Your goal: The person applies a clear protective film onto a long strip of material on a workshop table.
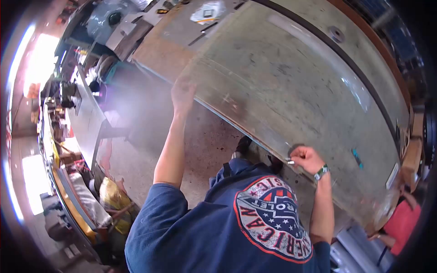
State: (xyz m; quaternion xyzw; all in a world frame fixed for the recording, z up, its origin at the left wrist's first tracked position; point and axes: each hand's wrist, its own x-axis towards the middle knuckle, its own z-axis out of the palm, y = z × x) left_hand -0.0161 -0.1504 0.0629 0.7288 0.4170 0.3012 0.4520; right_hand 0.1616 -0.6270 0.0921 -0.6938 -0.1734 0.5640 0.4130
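A large clear plastic sheet (273,86) covers the worktable in front of me, its near edge running along the table edge (227,119). My left hand (183,93) is at that edge on the far left, its fingers blurred by glare over the sheet. Close to the near edge on the right, my right hand (307,160) is closed in a pinch. A short, pale, shiny-tipped piece (290,162) sticks out from its fingertips; its kind cannot be made out. Farther right, a teal-handled tool (357,158) lies on the table.
A dark strip (337,50) crosses the table's far side, with a round disc (336,34) beyond it. A thin dark tool (202,34) and plastic packet (208,12) lie far left. Another person in a red shirt (403,223) stands right, near clear rolls (353,248).
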